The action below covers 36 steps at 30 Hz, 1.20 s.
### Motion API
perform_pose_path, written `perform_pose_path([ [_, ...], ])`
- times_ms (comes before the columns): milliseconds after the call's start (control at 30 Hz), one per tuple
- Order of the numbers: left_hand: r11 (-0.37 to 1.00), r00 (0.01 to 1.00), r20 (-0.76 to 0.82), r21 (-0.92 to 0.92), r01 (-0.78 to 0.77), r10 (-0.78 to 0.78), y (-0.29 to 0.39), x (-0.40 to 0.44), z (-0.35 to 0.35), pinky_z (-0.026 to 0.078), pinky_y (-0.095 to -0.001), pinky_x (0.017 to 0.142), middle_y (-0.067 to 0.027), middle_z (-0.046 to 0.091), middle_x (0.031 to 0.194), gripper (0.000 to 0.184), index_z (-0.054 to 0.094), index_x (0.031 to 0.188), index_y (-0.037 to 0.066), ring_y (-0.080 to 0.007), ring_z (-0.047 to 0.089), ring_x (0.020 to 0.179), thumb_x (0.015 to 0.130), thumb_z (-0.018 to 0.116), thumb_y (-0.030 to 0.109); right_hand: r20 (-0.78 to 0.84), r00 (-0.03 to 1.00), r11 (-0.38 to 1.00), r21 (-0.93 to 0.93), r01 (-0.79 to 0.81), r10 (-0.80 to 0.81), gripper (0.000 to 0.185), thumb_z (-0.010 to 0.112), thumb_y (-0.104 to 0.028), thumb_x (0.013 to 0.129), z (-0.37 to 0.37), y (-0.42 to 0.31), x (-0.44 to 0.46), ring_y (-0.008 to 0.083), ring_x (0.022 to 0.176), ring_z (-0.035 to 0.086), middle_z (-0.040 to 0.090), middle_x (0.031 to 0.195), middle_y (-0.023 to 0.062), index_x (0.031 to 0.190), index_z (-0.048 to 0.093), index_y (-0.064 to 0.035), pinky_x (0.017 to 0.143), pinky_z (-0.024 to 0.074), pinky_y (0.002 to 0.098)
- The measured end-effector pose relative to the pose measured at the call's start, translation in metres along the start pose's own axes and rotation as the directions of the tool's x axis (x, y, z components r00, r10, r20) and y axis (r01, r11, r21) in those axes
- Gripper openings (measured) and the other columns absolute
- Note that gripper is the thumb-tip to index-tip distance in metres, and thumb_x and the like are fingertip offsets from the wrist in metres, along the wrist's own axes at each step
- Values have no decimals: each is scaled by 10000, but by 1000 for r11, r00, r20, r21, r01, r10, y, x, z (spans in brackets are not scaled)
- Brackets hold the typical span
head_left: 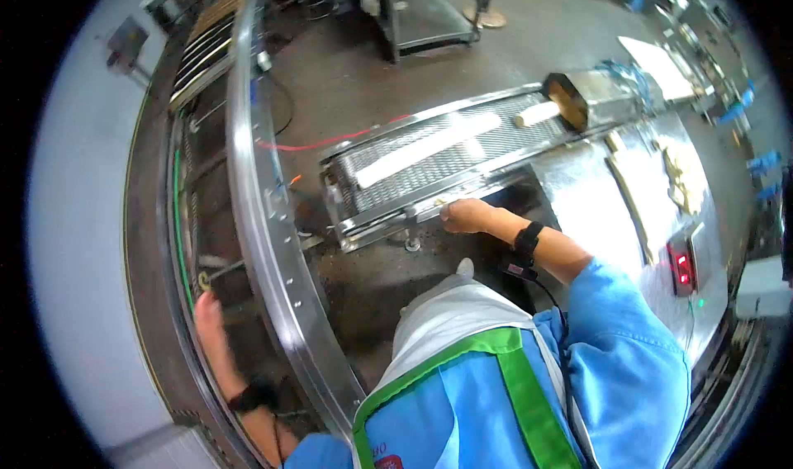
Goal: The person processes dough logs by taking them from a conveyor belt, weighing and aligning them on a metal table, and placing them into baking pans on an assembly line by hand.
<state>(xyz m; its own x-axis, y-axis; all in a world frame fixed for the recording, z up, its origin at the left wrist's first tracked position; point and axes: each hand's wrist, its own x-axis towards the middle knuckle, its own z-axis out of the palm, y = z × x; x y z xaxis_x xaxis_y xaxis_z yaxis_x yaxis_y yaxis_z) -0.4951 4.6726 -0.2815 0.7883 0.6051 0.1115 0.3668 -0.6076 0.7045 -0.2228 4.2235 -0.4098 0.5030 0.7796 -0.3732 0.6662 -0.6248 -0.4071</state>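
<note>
At three o'clock, right hand [469,215] curled narrow beside conveyor [405,191], contents unclear; at eight, left hand [211,316], grip unreadable; towards one, pale strip [429,149] on belt. Apparently tending conveyor; next, calls for steadiness.

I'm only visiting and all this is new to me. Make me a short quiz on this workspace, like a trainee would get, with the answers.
1. Which of the person's hands is at the near edge of the mesh belt: A) left or B) right?
2. True or false: the red-lit display is on the metal table.
3. Fill the gap: the left hand is beside a thin line coloured ____.

Key:
1. B, the right hand.
2. True.
3. Green.
</note>
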Motion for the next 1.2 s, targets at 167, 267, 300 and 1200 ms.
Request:
perform_pose_path([
  [167,793,846,450,385,-473,287,101,84,253,250,-410,936,-124,381,1213,554,380,1187,103,-275,351,1124,690,606,198,-20,977,972,108,-209,212,250,537,-259,720,-3,48,-54,314,771,530,543,800,136,887,518,-73,650,422,387],
  [267,724,741,622,385,-572,254,103,114,327,271,-443,903,-116,408,1158,586,398,1158,130,-276,387,1074,635,638,238,-186,941,949,202,-243,281,202,548,-248,712,4,90,-101,320,714,546,555,707,146,811,524,-74,607,427,409],
  [300,663,748,600,441,-605,284,102,123,337,347,-440,822,-125,481,1044,511,467,1052,90,-285,460,966,597,650,230,-225,917,936,207,-286,330,201,545,-251,718,5,101,-116,318,719,545,553,707,144,817,526,-77,614,425,409],
  [1200,359,84,726,-233,-904,682,394,-39,528,267,-425,912,-171,361,1207,553,384,1181,97,-321,313,1130,704,581,296,-176,352,297,897,-328,919,666,609,-441,668,100,231,-361,298,907,512,503,1034,196,1162,380,-58,727,438,402],
])
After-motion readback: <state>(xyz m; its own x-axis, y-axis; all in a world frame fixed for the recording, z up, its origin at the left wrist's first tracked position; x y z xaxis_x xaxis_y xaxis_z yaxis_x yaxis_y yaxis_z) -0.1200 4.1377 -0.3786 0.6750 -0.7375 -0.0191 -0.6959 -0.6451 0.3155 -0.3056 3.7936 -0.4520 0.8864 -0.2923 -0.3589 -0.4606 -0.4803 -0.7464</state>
